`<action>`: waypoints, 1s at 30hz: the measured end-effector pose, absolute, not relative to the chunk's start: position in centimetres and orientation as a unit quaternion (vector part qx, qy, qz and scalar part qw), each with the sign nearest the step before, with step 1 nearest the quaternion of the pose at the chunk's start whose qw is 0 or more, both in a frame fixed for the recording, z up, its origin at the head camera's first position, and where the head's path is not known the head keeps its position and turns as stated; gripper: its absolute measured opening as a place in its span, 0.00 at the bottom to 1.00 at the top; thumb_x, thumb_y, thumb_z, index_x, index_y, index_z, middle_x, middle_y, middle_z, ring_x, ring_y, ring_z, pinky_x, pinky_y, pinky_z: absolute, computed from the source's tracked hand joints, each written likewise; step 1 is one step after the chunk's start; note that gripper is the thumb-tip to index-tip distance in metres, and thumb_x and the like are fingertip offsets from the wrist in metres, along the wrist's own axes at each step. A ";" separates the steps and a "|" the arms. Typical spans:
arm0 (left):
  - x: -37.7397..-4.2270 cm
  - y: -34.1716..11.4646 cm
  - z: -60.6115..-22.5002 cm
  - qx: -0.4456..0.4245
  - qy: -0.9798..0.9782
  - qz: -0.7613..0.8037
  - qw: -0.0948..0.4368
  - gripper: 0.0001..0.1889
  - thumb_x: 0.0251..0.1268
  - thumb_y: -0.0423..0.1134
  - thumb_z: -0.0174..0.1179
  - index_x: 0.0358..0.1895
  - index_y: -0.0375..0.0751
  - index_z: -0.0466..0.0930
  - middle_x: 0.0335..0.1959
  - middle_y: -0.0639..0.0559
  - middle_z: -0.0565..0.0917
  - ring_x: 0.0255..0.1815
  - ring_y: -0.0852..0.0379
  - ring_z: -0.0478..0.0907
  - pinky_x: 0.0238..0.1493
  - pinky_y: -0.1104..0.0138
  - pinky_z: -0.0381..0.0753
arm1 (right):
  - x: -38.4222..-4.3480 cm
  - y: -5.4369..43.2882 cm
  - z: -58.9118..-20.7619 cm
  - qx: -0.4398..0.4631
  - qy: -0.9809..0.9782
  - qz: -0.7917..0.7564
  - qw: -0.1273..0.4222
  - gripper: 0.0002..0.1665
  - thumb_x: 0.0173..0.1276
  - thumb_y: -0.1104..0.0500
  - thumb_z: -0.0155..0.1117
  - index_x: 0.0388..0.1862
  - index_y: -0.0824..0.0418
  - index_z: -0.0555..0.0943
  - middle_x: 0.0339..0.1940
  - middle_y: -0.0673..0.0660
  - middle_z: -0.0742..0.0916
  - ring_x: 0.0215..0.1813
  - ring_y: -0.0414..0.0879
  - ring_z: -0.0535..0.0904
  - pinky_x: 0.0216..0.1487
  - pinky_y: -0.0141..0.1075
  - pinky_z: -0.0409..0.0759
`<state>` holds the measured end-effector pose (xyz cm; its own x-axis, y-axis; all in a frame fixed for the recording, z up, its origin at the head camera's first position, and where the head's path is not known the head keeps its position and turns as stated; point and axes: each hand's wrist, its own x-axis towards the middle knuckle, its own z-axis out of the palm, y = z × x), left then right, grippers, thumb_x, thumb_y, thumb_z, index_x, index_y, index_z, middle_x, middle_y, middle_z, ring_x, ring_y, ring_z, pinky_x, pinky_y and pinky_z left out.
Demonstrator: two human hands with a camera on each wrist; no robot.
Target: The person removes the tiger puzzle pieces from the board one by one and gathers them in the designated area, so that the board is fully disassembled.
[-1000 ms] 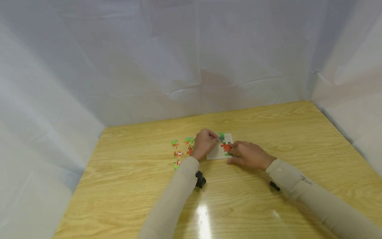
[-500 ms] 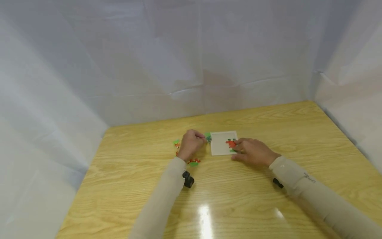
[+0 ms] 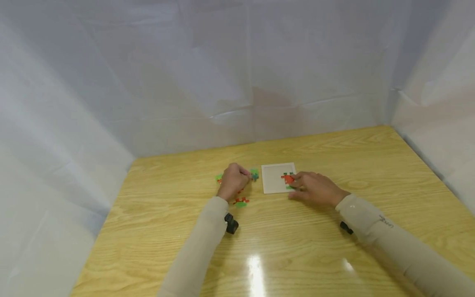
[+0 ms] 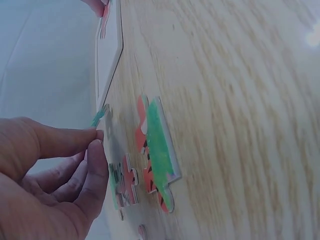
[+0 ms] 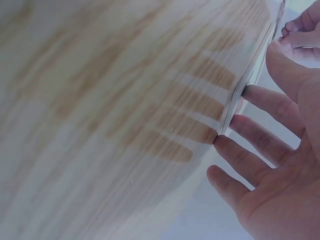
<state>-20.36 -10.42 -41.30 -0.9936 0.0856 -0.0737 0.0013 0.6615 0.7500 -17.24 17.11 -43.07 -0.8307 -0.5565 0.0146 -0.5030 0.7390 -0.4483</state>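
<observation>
My left hand (image 3: 234, 181) pinches a green and teal jigsaw piece (image 3: 254, 174) between thumb and forefinger, just left of the white puzzle tray (image 3: 270, 181). In the left wrist view, a sliver of that jigsaw piece (image 4: 98, 117) shows beyond the fingertips. My right hand (image 3: 317, 190) lies at the tray's right side with fingers spread and fairly straight. Its fingertips (image 5: 225, 142) touch the tray's edge in the right wrist view. Partly under these fingers, a red and green section of puzzle (image 3: 288, 179) sits inside the tray.
Loose jigsaw pieces lie around my left hand: a red and green piece (image 3: 241, 202) in front and a green-topped piece (image 3: 219, 178) to its left. Another piece (image 4: 126, 184) shows in the left wrist view. White sheeting (image 3: 178, 103) stands behind the wooden table (image 3: 297, 247).
My left hand has moved left off the tray, carrying the green and teal jigsaw piece out onto the table side. The right hand stays at the tray's right edge.
</observation>
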 end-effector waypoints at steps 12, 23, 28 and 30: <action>-20.5 -10.1 -41.5 0.004 0.924 0.381 0.033 0.04 0.65 0.32 0.68 0.38 0.34 0.89 0.38 0.44 0.88 0.33 0.52 0.81 0.37 0.60 0.82 | -17.1 17.1 -42.8 -0.293 0.927 -0.226 0.060 0.29 0.71 0.47 0.69 0.59 0.67 0.84 0.66 0.66 0.80 0.67 0.63 0.76 0.62 0.59 0.74; -20.7 -9.5 -41.2 0.018 0.932 0.361 0.014 0.03 0.64 0.31 0.68 0.37 0.35 0.89 0.38 0.44 0.88 0.33 0.53 0.83 0.37 0.59 0.83 | -16.9 17.2 -43.1 -0.282 0.927 -0.238 0.059 0.27 0.71 0.46 0.68 0.58 0.65 0.85 0.67 0.64 0.80 0.68 0.62 0.74 0.64 0.60 0.72; -20.8 -8.4 -41.1 0.050 0.933 0.357 0.015 0.03 0.64 0.31 0.67 0.37 0.35 0.88 0.35 0.45 0.88 0.35 0.52 0.84 0.39 0.59 0.84 | -16.8 17.3 -43.0 -0.278 0.928 -0.242 0.065 0.28 0.71 0.45 0.68 0.59 0.64 0.84 0.68 0.64 0.79 0.69 0.61 0.74 0.65 0.61 0.71; -20.8 -7.8 -41.2 0.066 0.933 0.354 0.018 0.03 0.65 0.31 0.68 0.37 0.35 0.88 0.35 0.46 0.88 0.35 0.52 0.85 0.38 0.60 0.84 | -16.7 17.3 -43.0 -0.280 0.927 -0.239 0.066 0.28 0.71 0.45 0.68 0.59 0.64 0.84 0.69 0.64 0.78 0.68 0.61 0.74 0.65 0.61 0.71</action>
